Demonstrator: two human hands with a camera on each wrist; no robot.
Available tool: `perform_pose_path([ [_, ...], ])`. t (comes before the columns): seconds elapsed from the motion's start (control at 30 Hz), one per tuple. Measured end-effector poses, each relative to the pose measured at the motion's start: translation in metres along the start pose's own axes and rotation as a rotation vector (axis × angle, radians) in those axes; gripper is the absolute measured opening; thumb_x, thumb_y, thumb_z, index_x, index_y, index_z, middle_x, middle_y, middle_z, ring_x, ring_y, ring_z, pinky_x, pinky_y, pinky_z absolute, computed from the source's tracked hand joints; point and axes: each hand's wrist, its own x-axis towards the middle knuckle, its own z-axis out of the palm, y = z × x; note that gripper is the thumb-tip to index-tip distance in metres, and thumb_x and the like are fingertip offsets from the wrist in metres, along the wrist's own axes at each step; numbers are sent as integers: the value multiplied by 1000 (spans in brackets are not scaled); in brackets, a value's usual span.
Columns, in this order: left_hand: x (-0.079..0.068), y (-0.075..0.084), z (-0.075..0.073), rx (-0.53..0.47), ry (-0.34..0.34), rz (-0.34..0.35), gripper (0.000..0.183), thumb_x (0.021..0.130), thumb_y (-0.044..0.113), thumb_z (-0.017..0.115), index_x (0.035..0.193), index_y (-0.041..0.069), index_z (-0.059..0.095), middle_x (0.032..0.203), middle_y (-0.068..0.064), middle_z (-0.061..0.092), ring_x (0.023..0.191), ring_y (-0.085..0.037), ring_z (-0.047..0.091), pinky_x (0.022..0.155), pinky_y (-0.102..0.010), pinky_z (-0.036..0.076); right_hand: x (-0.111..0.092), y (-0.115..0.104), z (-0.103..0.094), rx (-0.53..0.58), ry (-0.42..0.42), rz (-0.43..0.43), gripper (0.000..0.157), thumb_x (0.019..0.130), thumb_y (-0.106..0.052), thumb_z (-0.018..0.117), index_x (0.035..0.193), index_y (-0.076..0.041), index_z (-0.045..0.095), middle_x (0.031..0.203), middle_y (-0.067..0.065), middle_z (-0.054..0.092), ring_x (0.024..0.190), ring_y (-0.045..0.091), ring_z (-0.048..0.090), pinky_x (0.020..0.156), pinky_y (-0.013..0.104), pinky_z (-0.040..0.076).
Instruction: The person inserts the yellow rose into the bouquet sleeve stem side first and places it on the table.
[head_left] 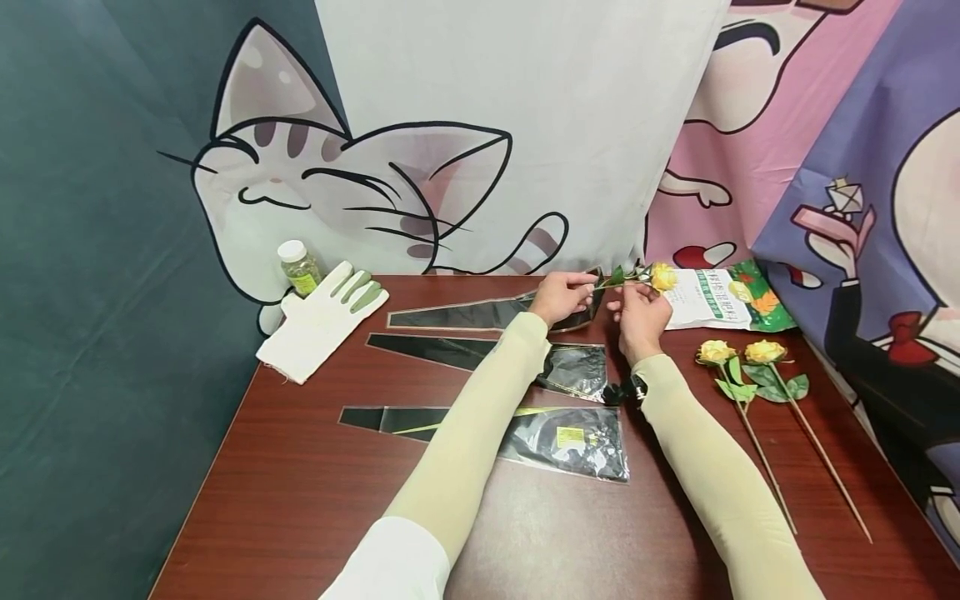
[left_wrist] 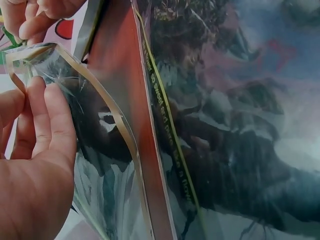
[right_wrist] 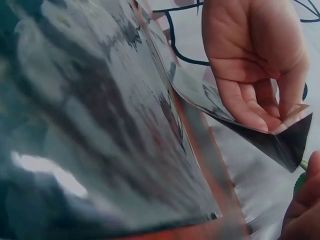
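Note:
At the back of the table my left hand [head_left: 564, 297] pinches the raised mouth of the farthest black flower sleeve [head_left: 465, 315], a tapered clear-fronted bag with a gold border. In the right wrist view the sleeve's corner [right_wrist: 295, 142] folds up beside the left fingers. My right hand [head_left: 641, 317] pinches the stem of an artificial yellow rose [head_left: 663, 277] just below its bloom and leaves. The stem points left, toward the sleeve's mouth; its lower end is hidden by the left hand and sleeve.
Two more black sleeves, a middle one [head_left: 431, 346] and a nearer one [head_left: 525, 437], lie flat. Two yellow roses [head_left: 716, 353] lie at the right. A white-and-green packet [head_left: 705, 300] lies behind. Back left are white gloves [head_left: 315, 329] and a lidded jar [head_left: 302, 271].

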Motion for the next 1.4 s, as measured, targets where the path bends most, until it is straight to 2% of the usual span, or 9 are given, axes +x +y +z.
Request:
perform_pose_path([
  [0.13, 0, 1, 0, -10, -19, 5, 24, 103, 10, 70, 125, 9, 79, 132, -5, 74, 81, -14, 74, 73, -21, 64, -2, 4, 3, 25, -13, -7, 8, 100, -6, 67, 92, -7, 65, 80, 3, 76, 46, 9, 64, 35, 17, 44],
  [0.43, -1, -1, -1, 52, -10, -2, 27, 104, 14, 69, 130, 12, 77, 141, -3, 70, 87, -13, 76, 76, -21, 65, -5, 9, 4, 20, -44, 39, 10, 100, -13, 74, 93, -7, 70, 82, 3, 77, 49, 8, 64, 38, 17, 47],
  [0.6, 0, -1, -1, 37, -21, -1, 29, 105, 14, 69, 132, 10, 76, 145, -3, 68, 85, -10, 75, 78, -22, 65, -4, 7, 2, 110, -59, 87, 14, 106, -20, 67, 106, -7, 67, 81, 5, 79, 47, 9, 64, 36, 16, 43],
  [0.73, 0, 0, -2, 28, -25, 3, 29, 104, 14, 69, 132, 9, 76, 147, -2, 67, 83, -7, 73, 78, -21, 65, -6, 4, 4, 157, -38, 108, 18, 106, -24, 67, 106, -6, 66, 83, 5, 78, 45, 9, 62, 34, 17, 39],
  [0.9, -2, 0, -2, 13, -29, 11, 26, 103, 12, 70, 128, 10, 78, 140, -2, 71, 85, -14, 75, 77, -22, 65, -6, 0, 7, 185, 12, 81, 15, 102, -18, 72, 93, -7, 66, 83, 1, 68, 44, 8, 59, 33, 16, 38],
  [1.07, -3, 2, -1, -11, -31, 11, 24, 102, 12, 72, 125, 12, 79, 127, -4, 77, 87, -20, 77, 76, -24, 66, -3, -7, 9, 168, 33, 59, 15, 98, -13, 77, 95, -9, 63, 81, 0, 63, 45, 8, 59, 34, 16, 40],
  [1.23, -2, 3, -2, 0, -25, 33, 25, 102, 12, 72, 126, 11, 79, 119, -7, 79, 84, -18, 77, 75, -25, 66, -2, -9, 10, 133, 24, 60, 14, 95, -11, 79, 95, -6, 66, 79, 1, 64, 45, 8, 60, 34, 17, 40],
  [1.4, -1, 2, -2, 16, -8, 27, 25, 101, 12, 73, 126, 12, 79, 110, -7, 81, 81, -13, 76, 74, -23, 65, -3, -6, 10, 118, 16, 61, 12, 94, -8, 78, 89, -6, 67, 77, 0, 62, 44, 7, 59, 34, 16, 40],
])
